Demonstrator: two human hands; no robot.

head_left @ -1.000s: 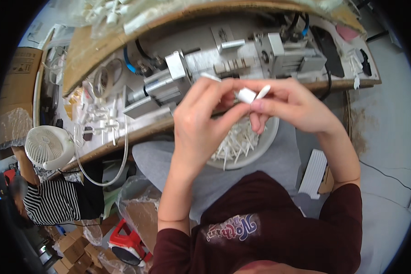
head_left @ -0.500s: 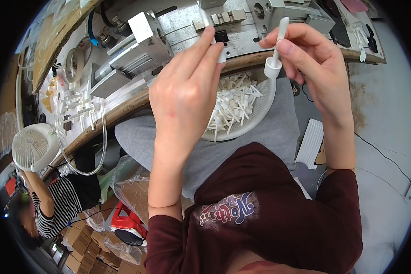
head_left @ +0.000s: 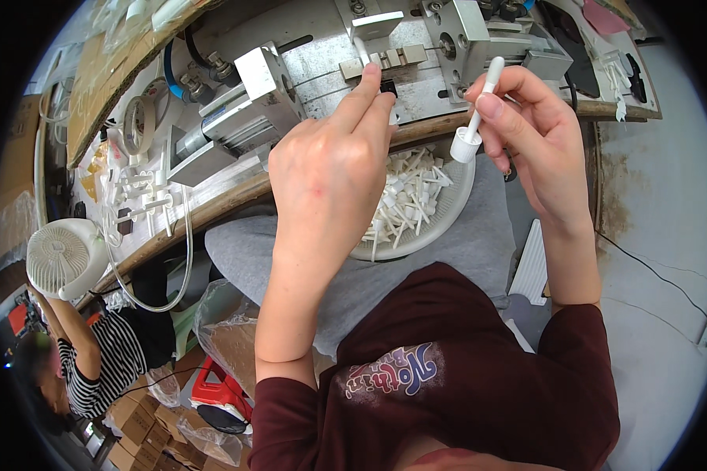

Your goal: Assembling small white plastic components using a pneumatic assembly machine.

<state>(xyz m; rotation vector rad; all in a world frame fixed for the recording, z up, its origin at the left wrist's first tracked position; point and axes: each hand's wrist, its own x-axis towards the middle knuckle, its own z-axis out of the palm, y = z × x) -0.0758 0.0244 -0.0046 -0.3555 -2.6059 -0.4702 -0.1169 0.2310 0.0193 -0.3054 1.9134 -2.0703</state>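
My right hand (head_left: 538,129) pinches the stem of a white applicator (head_left: 495,74) between thumb and fingers. The soft-looking tip points up and the round white cap (head_left: 465,146) hangs at the lower end. My left hand (head_left: 330,173) reaches over the bench edge with index and middle fingers stretched forward. Beneath those fingers a second white applicator (head_left: 361,52) shows, its stem slanting toward a small metal holding block (head_left: 401,56); part of its cap peeks out beside the fingers. The left thumb is hidden. A black part (head_left: 388,88) sits by the left fingertips.
A white basket (head_left: 470,188) of loose applicators rests on my lap. Metal cylinder clamps (head_left: 263,82) flank the plate (head_left: 314,59) on the wood-edged bench. At left are a white fan (head_left: 67,259), clear tubing and white parts (head_left: 145,192). Another person (head_left: 102,353) is at lower left.
The view has shifted, so bench and basket appear lower. Both hands keep nearly the same poses; the right-hand applicator leans slightly more, and the left fingers stay at the metal fixture.
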